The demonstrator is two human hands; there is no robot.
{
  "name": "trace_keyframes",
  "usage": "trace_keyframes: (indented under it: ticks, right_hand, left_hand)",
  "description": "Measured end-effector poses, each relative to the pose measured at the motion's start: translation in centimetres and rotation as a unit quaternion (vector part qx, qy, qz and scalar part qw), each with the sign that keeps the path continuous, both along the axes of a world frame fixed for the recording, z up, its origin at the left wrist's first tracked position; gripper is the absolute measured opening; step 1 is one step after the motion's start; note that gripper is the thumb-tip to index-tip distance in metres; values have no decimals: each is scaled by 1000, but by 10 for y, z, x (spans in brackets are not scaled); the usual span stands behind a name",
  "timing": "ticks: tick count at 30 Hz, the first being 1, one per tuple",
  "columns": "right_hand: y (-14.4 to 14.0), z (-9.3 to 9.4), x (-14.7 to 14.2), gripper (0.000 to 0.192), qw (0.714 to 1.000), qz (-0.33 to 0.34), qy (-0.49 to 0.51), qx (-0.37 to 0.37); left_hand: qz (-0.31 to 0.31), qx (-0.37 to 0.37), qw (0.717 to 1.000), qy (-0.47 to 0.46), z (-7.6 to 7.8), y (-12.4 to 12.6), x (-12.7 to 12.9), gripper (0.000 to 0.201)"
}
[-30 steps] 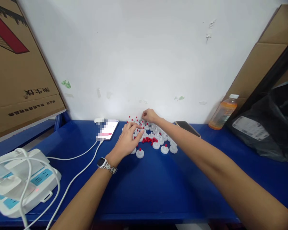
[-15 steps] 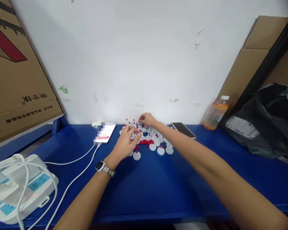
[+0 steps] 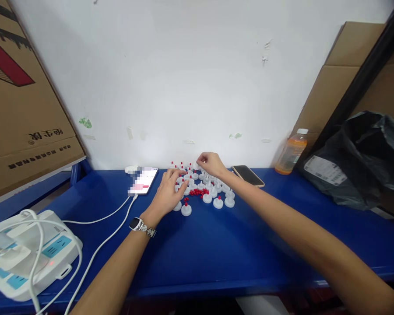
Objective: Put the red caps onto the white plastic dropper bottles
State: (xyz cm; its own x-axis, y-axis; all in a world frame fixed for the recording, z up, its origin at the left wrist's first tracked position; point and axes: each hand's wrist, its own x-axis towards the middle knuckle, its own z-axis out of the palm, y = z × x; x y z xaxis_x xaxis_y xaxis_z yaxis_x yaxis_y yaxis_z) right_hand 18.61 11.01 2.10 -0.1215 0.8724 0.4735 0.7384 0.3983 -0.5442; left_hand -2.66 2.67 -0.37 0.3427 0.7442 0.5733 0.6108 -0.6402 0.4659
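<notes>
Several white, round nozzle caps [image 3: 218, 202] stand in a cluster on the blue table, many with small red tips on their spouts. A pile of loose red tips [image 3: 197, 192] lies in the midst of them. My left hand [image 3: 170, 191] rests palm down over the cluster's left side, thumb and fingers apart, holding nothing that shows. At the back of the cluster, my right hand [image 3: 213, 165] has thumb and forefinger pinched together beside a white nozzle cap [image 3: 195, 166]. Whatever lies between those fingertips is too small to make out.
A phone with a lit screen [image 3: 145, 181] lies at left, cabled towards a white power strip [image 3: 64, 262]. At right are a dark phone [image 3: 248, 176], an orange drink bottle [image 3: 292, 153] and a black plastic bag [image 3: 357, 162]. A wall and cardboard boxes [image 3: 36, 109] border the blue table [image 3: 216, 258].
My right hand has shifted slightly right along the back of the cluster, and a red-tipped cap now shows where its fingers were. My left hand stays over the left side. The view has moved a little.
</notes>
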Motion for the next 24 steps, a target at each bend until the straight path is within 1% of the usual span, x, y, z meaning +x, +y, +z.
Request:
trace_keyframes:
  ticks: [2, 4, 6, 8, 10, 12, 13, 15, 17, 20, 22, 24]
  right_hand:
    - [-29, 4, -8, 13, 993, 37, 111, 14]
    - [-57, 3, -19, 16, 977, 86, 195, 2]
    - [-77, -3, -28, 21, 962, 134, 235, -24]
    - [-89, -12, -34, 23, 962, 141, 234, -21]
    - [-94, -21, -35, 21, 976, 119, 180, -1]
    - [-98, -27, -34, 17, 992, 107, 60, 15]
    - [-100, -29, -34, 15, 994, 110, -13, 21]
    - [-103, -31, -34, 14, 982, 118, -143, 33]
    - [-104, -32, -36, 13, 968, 118, -218, 39]
    - [-104, -33, -40, 10, 958, 121, -257, 31]
    - [-103, -33, -40, 9, 959, 125, -252, 29]
    - [-103, -32, -37, 7, 967, 122, -223, 33]
  left_hand:
    - [1, 22, 1000, 3, 2, -2, 0, 43]
    - [-10, 36, 999, 15, 4, -3, 2, 47]
    - [-32, 22, 999, 30, 4, -3, 1, 40]
    - [-47, -4, 998, 40, 3, -1, -3, 34]
    - [-39, -11, 999, 36, 3, 4, -9, 36]
    - [-24, 0, 999, 23, 2, 8, -17, 39]
    - [-19, 5, 1000, 17, 2, 10, -20, 40]
    - [-15, 2, 1000, 12, 1, 13, -23, 43]
    - [-14, -10, 1000, 14, 0, 13, -23, 45]
    - [-24, -21, 999, 19, -1, 11, -18, 45]
    - [-35, -22, 999, 25, -1, 8, -15, 43]
    - [-45, -29, 998, 33, -1, 6, -12, 43]
